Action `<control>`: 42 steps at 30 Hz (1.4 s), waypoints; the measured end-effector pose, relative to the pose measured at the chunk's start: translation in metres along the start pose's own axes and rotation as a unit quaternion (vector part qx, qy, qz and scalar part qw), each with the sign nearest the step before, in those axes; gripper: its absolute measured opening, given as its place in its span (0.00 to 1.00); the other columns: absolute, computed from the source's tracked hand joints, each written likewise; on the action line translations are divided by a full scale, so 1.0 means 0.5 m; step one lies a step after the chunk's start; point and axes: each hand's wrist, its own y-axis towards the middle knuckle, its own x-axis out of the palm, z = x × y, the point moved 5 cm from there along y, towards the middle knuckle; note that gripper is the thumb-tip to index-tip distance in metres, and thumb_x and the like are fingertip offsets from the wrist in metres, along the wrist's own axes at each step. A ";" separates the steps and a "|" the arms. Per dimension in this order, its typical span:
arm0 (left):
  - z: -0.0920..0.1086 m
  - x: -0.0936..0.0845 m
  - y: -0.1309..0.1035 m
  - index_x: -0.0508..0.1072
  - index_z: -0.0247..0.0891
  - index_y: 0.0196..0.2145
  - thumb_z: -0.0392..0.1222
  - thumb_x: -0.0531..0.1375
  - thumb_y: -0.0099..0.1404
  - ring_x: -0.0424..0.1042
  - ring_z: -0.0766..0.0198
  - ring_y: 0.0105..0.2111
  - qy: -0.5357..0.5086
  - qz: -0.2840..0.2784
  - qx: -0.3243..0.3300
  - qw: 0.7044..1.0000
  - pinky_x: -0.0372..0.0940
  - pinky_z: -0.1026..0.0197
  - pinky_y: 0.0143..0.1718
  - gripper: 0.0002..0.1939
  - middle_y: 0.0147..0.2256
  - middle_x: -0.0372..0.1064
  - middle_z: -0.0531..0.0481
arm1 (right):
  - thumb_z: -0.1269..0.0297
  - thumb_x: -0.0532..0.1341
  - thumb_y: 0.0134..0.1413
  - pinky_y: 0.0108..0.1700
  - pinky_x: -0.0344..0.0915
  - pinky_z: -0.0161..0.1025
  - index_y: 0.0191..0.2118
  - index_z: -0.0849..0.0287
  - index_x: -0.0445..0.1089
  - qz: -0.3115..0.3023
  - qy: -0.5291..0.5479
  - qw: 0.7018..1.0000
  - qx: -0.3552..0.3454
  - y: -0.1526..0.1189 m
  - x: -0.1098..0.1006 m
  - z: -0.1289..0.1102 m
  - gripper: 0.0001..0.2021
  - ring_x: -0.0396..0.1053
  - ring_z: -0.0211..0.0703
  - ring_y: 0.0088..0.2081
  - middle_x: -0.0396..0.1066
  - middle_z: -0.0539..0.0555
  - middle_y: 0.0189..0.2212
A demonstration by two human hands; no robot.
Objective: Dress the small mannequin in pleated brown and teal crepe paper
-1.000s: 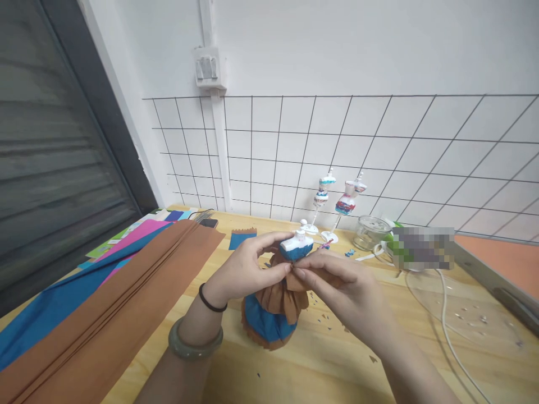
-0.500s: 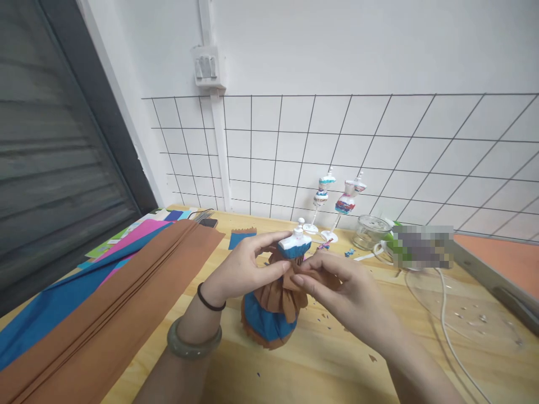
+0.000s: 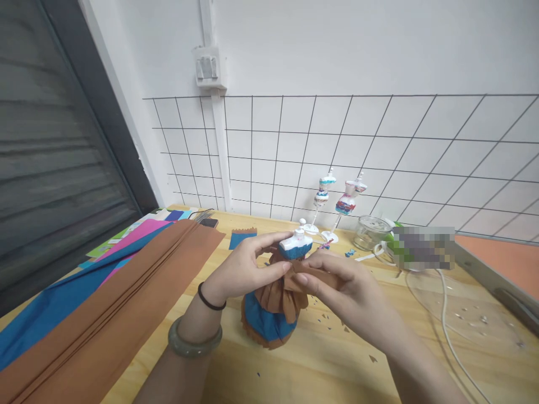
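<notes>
Your left forearm rises from the bottom edge, left of center, with a grey-green bangle and a black hair tie around it; your right forearm slants in from the lower right. At the lower center, your left hand curls around the miniature dress form, thumb at the waist and index finger behind the shoulder, clasping it upright above its gathered skirt. Your right hand faces it, thumb and fingers pinching a folded brown strip at the waist. Long brown and blue sheets cover the left side of the tabletop. Beyond your hands, two painted dress forms stand right of center, near a clear jar; behind them is a wire grid against the wall.
</notes>
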 end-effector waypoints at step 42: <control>0.014 0.006 -0.001 0.66 0.42 0.56 0.45 0.63 0.58 0.68 0.55 0.50 0.033 -0.006 -0.008 0.999 0.65 0.57 0.51 0.28 0.54 0.68 0.46 | 0.64 0.59 0.56 0.27 0.63 0.33 0.29 0.56 0.67 0.114 -0.071 0.991 -0.026 0.006 0.005 0.000 0.06 0.68 0.37 0.25 0.72 0.49 0.23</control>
